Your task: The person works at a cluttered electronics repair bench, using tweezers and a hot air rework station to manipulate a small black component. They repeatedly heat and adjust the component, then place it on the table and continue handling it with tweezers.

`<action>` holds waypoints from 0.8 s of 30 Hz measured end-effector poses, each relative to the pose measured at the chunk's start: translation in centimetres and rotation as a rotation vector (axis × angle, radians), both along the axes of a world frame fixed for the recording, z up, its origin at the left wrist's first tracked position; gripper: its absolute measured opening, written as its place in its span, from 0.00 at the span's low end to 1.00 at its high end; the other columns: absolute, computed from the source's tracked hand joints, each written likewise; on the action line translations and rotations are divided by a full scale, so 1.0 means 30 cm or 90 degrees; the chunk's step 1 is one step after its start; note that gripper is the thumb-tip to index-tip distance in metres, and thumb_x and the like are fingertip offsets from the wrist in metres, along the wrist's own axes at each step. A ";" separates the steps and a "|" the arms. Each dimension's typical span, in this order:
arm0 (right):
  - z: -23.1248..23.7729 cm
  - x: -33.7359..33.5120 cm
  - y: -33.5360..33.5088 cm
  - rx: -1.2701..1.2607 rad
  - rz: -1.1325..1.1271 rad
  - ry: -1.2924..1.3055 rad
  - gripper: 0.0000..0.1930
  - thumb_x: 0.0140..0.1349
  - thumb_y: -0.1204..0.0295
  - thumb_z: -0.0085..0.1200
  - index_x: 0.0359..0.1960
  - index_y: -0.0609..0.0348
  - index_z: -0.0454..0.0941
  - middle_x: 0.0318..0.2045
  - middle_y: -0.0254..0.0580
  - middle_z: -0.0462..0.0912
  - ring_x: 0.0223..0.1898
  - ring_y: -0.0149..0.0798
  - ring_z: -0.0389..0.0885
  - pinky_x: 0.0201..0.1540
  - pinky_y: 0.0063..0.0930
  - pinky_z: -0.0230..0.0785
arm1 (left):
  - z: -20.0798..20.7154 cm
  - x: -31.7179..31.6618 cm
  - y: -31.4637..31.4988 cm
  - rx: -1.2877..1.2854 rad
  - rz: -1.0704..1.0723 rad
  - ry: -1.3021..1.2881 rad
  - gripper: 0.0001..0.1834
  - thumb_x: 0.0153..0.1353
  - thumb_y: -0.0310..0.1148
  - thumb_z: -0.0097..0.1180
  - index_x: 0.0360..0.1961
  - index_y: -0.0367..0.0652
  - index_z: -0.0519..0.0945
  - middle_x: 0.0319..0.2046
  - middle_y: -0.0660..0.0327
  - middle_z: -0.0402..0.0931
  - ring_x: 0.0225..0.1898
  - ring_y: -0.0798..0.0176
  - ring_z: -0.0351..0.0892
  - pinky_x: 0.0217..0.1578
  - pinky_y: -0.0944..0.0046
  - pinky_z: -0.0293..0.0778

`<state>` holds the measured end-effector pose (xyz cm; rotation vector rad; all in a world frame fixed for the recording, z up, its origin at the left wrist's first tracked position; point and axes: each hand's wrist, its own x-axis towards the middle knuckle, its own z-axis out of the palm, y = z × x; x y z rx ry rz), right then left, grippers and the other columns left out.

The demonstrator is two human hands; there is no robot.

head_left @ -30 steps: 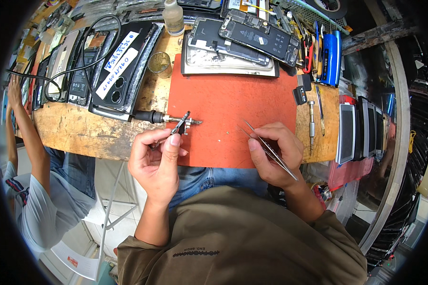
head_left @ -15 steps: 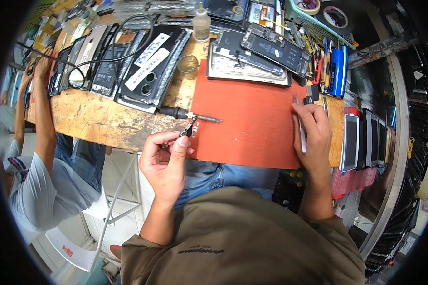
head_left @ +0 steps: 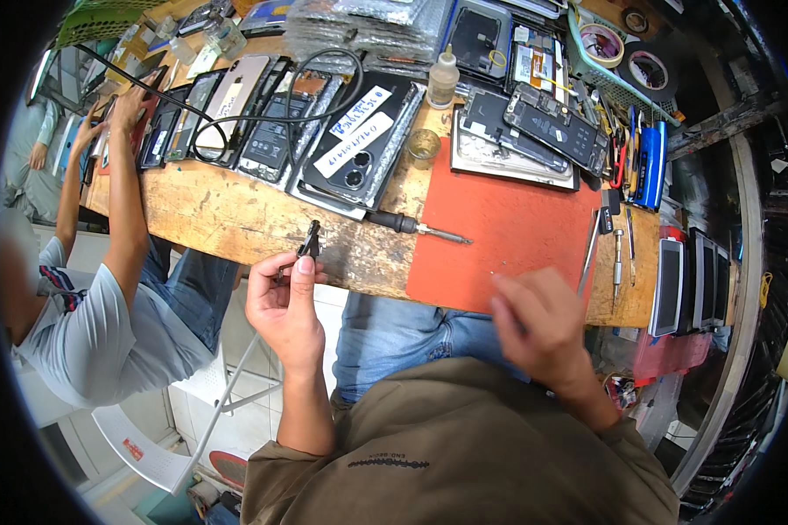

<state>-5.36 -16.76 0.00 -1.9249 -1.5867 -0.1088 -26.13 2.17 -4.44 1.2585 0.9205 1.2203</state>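
My left hand point(head_left: 282, 302) is raised in front of the wooden bench edge, thumb and fingers pinched on a small black part point(head_left: 310, 243), too small to name more exactly. To its right lies a soldering iron point(head_left: 400, 222), its metal tip over the red mat point(head_left: 508, 219). Above the mat's near edge hovers my right hand point(head_left: 541, 324), smeared by motion, so its finger closure is unclear. Tweezers point(head_left: 587, 254) rest at the mat's right edge, apart from that hand. Tiny pieces dot the mat near the right hand.
Opened phones point(head_left: 556, 127) are stacked behind the mat, near a dropper bottle point(head_left: 443, 80) and a small glass cup point(head_left: 424, 147). A black cable point(head_left: 359, 87) loops over phones at left. A screwdriver point(head_left: 618, 258) lies at right. Another person's arms point(head_left: 124, 188) reach over the bench.
My right hand has left the tweezers at the mat's right edge and moved left and nearer me. The left hand still pinches the black part. The view has shifted left.
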 end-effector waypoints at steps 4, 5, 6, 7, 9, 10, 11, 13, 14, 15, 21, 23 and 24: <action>-0.021 -0.106 0.070 -0.016 0.096 0.051 0.12 0.53 0.79 0.66 0.41 0.64 0.83 0.28 0.41 0.78 0.27 0.44 0.78 0.30 0.37 0.70 | 0.008 -0.002 0.000 -0.006 -0.017 -0.030 0.09 0.67 0.24 0.64 0.45 0.35 0.78 0.33 0.59 0.83 0.34 0.67 0.84 0.37 0.68 0.81; -0.027 -0.118 0.079 -0.025 0.106 0.052 0.12 0.53 0.80 0.67 0.40 0.64 0.83 0.28 0.41 0.78 0.27 0.44 0.78 0.29 0.37 0.70 | 0.008 0.002 -0.004 -0.013 -0.030 -0.042 0.09 0.67 0.24 0.64 0.45 0.35 0.78 0.33 0.58 0.83 0.34 0.67 0.84 0.38 0.68 0.81; -0.034 -0.123 0.083 -0.026 0.102 0.045 0.11 0.53 0.78 0.67 0.39 0.63 0.82 0.28 0.41 0.77 0.27 0.43 0.77 0.29 0.36 0.69 | 0.010 0.002 -0.013 -0.014 -0.038 -0.036 0.09 0.67 0.24 0.64 0.45 0.34 0.78 0.34 0.58 0.83 0.35 0.67 0.84 0.39 0.68 0.81; -0.041 -0.124 0.086 -0.034 0.098 0.037 0.11 0.54 0.77 0.67 0.39 0.63 0.82 0.28 0.40 0.76 0.27 0.42 0.77 0.29 0.35 0.68 | 0.009 0.007 -0.019 -0.006 -0.044 -0.036 0.09 0.67 0.23 0.65 0.45 0.34 0.78 0.35 0.58 0.82 0.35 0.67 0.84 0.39 0.68 0.81; -0.054 -0.123 0.082 -0.036 0.082 0.026 0.10 0.54 0.76 0.67 0.38 0.62 0.82 0.28 0.39 0.75 0.27 0.41 0.77 0.30 0.35 0.68 | 0.005 0.017 -0.032 0.007 -0.057 -0.038 0.09 0.67 0.23 0.65 0.45 0.34 0.78 0.35 0.58 0.82 0.36 0.67 0.84 0.40 0.68 0.81; -0.061 -0.121 0.077 -0.029 0.072 0.023 0.10 0.54 0.76 0.67 0.37 0.62 0.82 0.28 0.38 0.75 0.27 0.41 0.77 0.29 0.35 0.68 | 0.003 0.020 -0.039 0.018 -0.063 -0.041 0.09 0.66 0.22 0.65 0.45 0.34 0.78 0.38 0.57 0.81 0.37 0.66 0.84 0.41 0.68 0.81; -0.066 -0.120 0.071 -0.029 0.060 0.022 0.10 0.54 0.76 0.67 0.37 0.61 0.82 0.27 0.38 0.75 0.27 0.41 0.76 0.29 0.35 0.68 | -0.001 0.023 -0.043 0.029 -0.068 -0.038 0.09 0.66 0.21 0.65 0.45 0.34 0.78 0.39 0.57 0.81 0.38 0.66 0.84 0.41 0.68 0.81; -0.075 -0.120 0.057 -0.014 0.050 0.020 0.09 0.54 0.76 0.67 0.37 0.61 0.82 0.27 0.38 0.75 0.26 0.41 0.76 0.29 0.35 0.68 | -0.009 0.029 -0.048 0.053 -0.075 -0.031 0.09 0.66 0.20 0.65 0.44 0.34 0.78 0.41 0.56 0.80 0.39 0.66 0.83 0.42 0.68 0.81; -0.079 -0.121 0.051 -0.014 0.043 0.025 0.09 0.54 0.76 0.67 0.36 0.61 0.82 0.27 0.38 0.76 0.26 0.41 0.76 0.29 0.35 0.68 | -0.013 0.030 -0.050 0.055 -0.085 -0.029 0.09 0.66 0.20 0.64 0.44 0.34 0.78 0.42 0.56 0.80 0.39 0.66 0.83 0.42 0.68 0.81; -0.083 -0.124 0.046 -0.005 0.044 0.028 0.09 0.53 0.76 0.67 0.36 0.61 0.82 0.27 0.38 0.76 0.26 0.41 0.76 0.28 0.36 0.68 | -0.018 0.031 -0.051 0.058 -0.094 -0.028 0.09 0.66 0.19 0.64 0.44 0.34 0.78 0.42 0.56 0.80 0.39 0.66 0.83 0.42 0.68 0.81; -0.096 -0.141 0.029 0.020 0.064 0.049 0.09 0.54 0.76 0.66 0.36 0.61 0.81 0.28 0.38 0.77 0.27 0.42 0.77 0.30 0.35 0.69 | -0.047 0.033 -0.074 0.042 -0.104 -0.012 0.08 0.65 0.17 0.63 0.43 0.33 0.78 0.41 0.55 0.80 0.39 0.66 0.82 0.42 0.68 0.81; -0.090 -0.134 0.019 0.027 0.059 0.043 0.08 0.55 0.76 0.64 0.36 0.61 0.81 0.29 0.38 0.77 0.29 0.42 0.78 0.31 0.35 0.70 | -0.052 0.026 -0.076 0.028 -0.115 0.012 0.08 0.65 0.15 0.61 0.43 0.33 0.78 0.41 0.55 0.80 0.39 0.66 0.82 0.43 0.66 0.82; -0.084 -0.127 0.013 0.028 0.055 0.039 0.07 0.55 0.77 0.63 0.35 0.61 0.80 0.28 0.38 0.76 0.29 0.42 0.78 0.31 0.35 0.70 | -0.058 0.029 -0.074 0.045 -0.112 0.011 0.07 0.66 0.16 0.60 0.44 0.33 0.78 0.40 0.55 0.80 0.38 0.65 0.82 0.42 0.66 0.82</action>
